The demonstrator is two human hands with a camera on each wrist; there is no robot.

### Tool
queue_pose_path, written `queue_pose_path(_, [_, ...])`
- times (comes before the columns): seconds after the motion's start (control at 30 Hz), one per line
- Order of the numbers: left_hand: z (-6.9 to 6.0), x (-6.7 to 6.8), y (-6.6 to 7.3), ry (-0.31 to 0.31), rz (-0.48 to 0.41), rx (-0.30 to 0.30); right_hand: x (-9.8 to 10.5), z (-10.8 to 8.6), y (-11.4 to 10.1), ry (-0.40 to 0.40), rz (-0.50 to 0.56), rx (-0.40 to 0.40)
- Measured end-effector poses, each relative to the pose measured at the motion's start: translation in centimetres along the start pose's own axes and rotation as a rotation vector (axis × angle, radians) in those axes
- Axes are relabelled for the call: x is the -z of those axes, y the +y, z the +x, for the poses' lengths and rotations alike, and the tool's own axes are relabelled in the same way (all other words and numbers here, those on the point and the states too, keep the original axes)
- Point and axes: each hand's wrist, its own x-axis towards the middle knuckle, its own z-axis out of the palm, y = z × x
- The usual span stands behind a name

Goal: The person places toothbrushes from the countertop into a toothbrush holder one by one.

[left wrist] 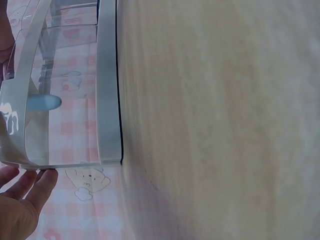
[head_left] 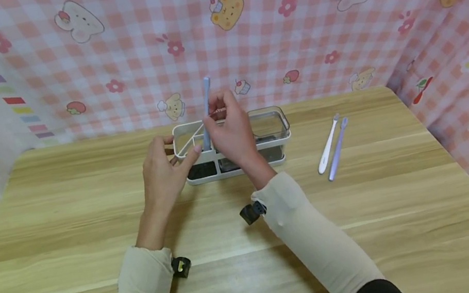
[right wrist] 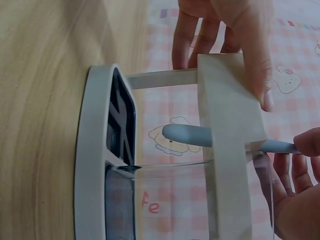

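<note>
Two hands working at a rack (head_left: 217,165) that stands upright on the surface (head_left: 83,194). The right hand (head_left: 231,128) pinches the blue brush (head_left: 207,96) between thumb and fingers by its upper part; this high grip presumably leaves the lower end free, which passes down through an opening at the rack's left and hangs, a little tilted, above the rack's base without touching it. The left hand (head_left: 161,172) closes on the rack's left end, thumb at the front of the top tier and fingers round the side, a hold that probably steadies the light frame. In the rack's right half sits a clear cup (head_left: 268,122), its rim above the top tier. To the right of the rack, well apart from it, the white brush (head_left: 329,144) and purple brush (head_left: 339,150) lie side by side, arguably set there for easy reach.
</note>
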Motion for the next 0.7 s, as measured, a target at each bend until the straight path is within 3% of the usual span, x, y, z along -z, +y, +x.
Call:
queue_pose_path(0.3, [0.07, -0.10, -0.11, 0.006, 0.000, 0.004, 0.04, -0.31, 0.50, -0.020, -0.052, -0.005])
queue_pose_path(0.7, [0.06, -0.07, -0.10, -0.009, -0.022, 0.006, 0.49, -0.45, 0.82, -0.123, -0.150, 0.000])
